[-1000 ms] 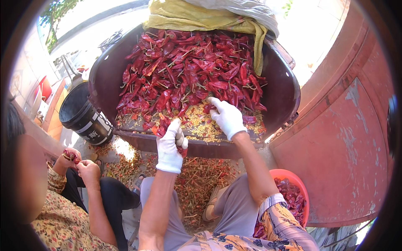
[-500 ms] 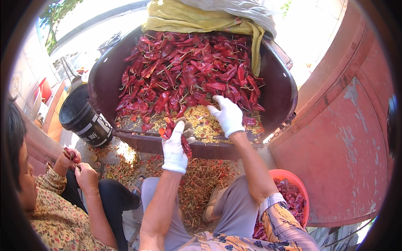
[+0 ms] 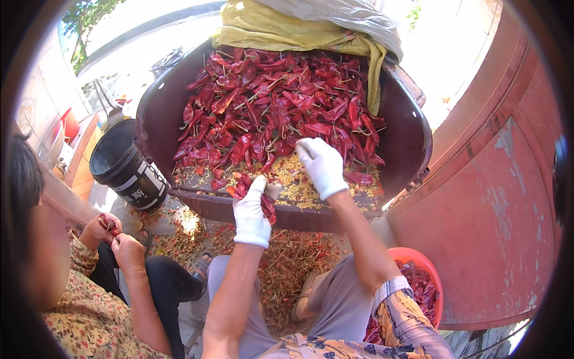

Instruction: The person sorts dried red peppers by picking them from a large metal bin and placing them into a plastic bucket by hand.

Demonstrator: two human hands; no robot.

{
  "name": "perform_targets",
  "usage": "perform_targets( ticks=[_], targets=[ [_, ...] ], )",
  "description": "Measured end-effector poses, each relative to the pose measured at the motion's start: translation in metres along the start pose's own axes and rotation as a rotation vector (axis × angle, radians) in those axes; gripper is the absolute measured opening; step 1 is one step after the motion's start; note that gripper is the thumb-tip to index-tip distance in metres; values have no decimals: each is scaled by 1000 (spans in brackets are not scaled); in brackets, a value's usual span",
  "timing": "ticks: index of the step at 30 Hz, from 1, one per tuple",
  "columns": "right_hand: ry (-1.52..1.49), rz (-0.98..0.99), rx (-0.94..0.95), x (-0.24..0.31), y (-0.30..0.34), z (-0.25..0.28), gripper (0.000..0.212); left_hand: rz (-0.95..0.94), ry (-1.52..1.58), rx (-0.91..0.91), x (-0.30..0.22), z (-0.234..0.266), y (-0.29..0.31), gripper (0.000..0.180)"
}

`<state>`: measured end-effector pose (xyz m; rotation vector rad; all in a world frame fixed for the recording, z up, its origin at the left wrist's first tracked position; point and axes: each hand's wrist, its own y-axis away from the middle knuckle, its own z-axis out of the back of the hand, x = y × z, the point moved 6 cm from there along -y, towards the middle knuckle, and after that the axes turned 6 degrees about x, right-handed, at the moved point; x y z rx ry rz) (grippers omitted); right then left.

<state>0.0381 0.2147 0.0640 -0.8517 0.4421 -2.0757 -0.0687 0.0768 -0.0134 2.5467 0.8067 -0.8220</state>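
Note:
My left hand (image 3: 252,216), in a white knit glove, is closed around several dried red chili peppers (image 3: 268,210). It is over the front edge of a dark maroon cart bed (image 3: 399,128). My right hand (image 3: 323,170), gloved as well, has its fingers curled together above yellow chili seeds (image 3: 288,185) on the cart floor. Whatever its fingertips pinch, if anything, is hidden. Just beyond both hands rises a big heap of red chilies (image 3: 281,107), many with pale stems.
A person (image 3: 113,287) sits at the left, holding a chili with both hands. Behind them stands a black bucket (image 3: 128,164). A red basin (image 3: 431,272) of chilies is by my right leg. Stems litter the ground (image 3: 293,263). A yellow cloth (image 3: 287,30) drapes the cart's back.
My right hand's fingers have gone from spread to curled together, and the hand has shifted slightly left over the seeds. My left hand keeps its chilies. The whole view has shifted a little.

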Motion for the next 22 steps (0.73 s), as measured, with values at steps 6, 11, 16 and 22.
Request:
perform_targets(
  ticks=[6, 11, 16, 22],
  targets=[
    [232, -80, -81, -12, -11, -20, 11, 40, -122, -9, -1, -11, 11, 9],
    [150, -65, -47, -12, -4, -20, 12, 76, -36, -55, 0, -4, 6, 8],
    [255, -179, -43, -20, -14, -24, 19, 43, -67, -36, 5, -11, 11, 10],
    [-169, -180, -132, -36, 1, -7, 21, 3, -18, -6, 0, -8, 4, 11]
  ],
)
